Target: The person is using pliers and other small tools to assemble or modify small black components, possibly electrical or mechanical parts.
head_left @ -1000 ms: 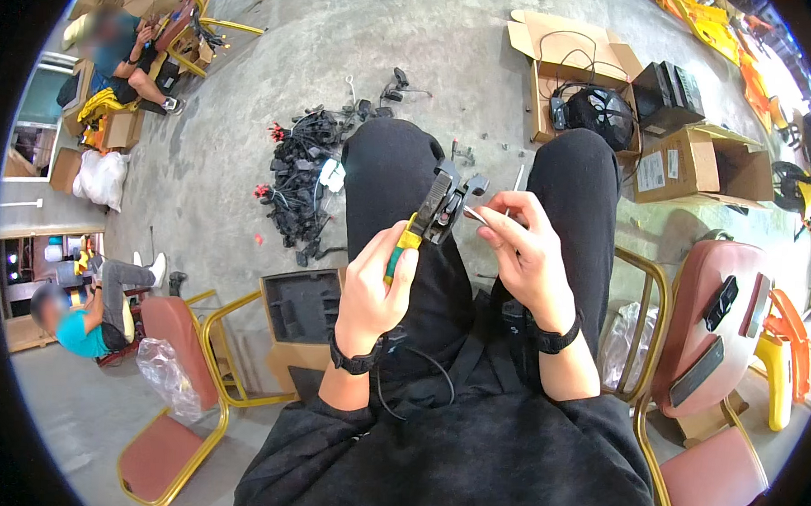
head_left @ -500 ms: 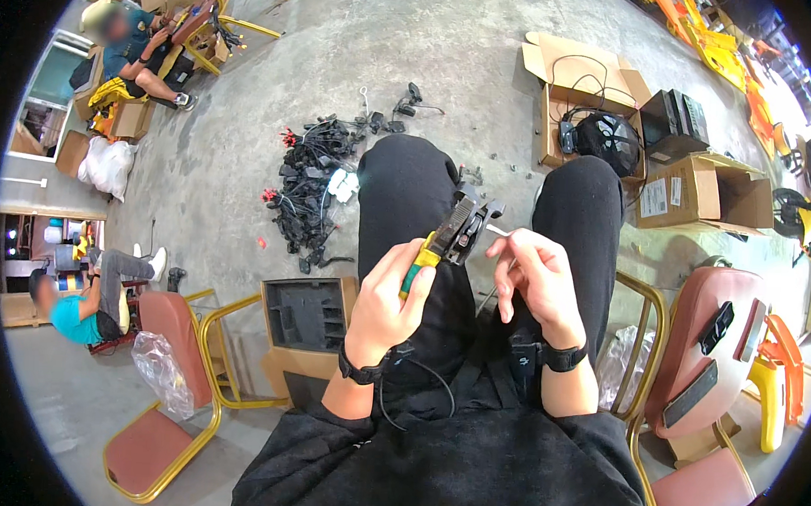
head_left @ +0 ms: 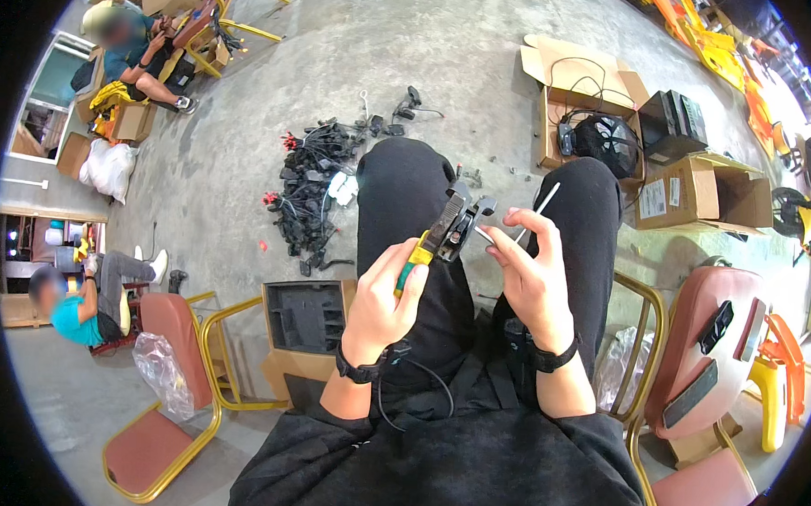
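In my left hand [head_left: 380,306] is a wire stripper [head_left: 450,226] with a yellow-and-green handle. Its dark metal head points up and away, above the gap between my knees. Close to its right side, my right hand [head_left: 538,281] pinches a thin pale rod [head_left: 545,198] between its fingers. The rod's upper part sticks up past the index finger. A short pale end also shows between the fingertips and the tool head; whether it belongs to the same rod I cannot tell. Below the hands, a dark cable [head_left: 445,386] curves across my lap.
Black connectors and cables [head_left: 307,190] lie heaped on the floor beyond my left knee. A foam-lined box [head_left: 305,314] and a chair [head_left: 173,342] are at left. To the right are an open carton [head_left: 688,197], a black fan [head_left: 607,142] and another chair [head_left: 704,347]. Two people sit farther left.
My right hand has turned and its fingers have spread more, so the pale rod now sticks up above them. The wire stripper has shifted slightly left in my left hand.
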A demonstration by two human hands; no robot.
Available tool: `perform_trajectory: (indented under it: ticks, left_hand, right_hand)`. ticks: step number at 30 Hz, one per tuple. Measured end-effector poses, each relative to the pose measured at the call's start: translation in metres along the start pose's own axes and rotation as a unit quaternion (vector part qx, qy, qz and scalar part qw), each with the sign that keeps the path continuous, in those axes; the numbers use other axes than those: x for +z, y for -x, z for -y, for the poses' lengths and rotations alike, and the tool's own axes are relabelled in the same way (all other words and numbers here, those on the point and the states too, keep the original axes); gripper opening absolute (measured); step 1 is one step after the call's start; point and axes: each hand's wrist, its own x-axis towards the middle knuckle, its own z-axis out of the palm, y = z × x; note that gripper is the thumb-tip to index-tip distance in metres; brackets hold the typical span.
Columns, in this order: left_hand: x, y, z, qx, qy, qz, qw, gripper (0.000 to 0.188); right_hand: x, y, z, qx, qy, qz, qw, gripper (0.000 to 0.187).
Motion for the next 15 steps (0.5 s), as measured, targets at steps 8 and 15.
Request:
perform_trajectory:
  ticks: [8,15]
  left_hand:
    - [0.0024,-0.0008,0.0004,0.028,-0.019,-0.014,0.999,0.034]
    - [0.0005,0.0011,-0.0017,0.017,-0.004,0.003,1.000,0.033]
  right_hand:
    - [0.0023,0.0012,-0.0060,-0.012,0.048,-0.002,0.999,0.040]
    - [0.0022,0.0013,-0.0037,0.013,-0.007,-0.005,1.000,0.031]
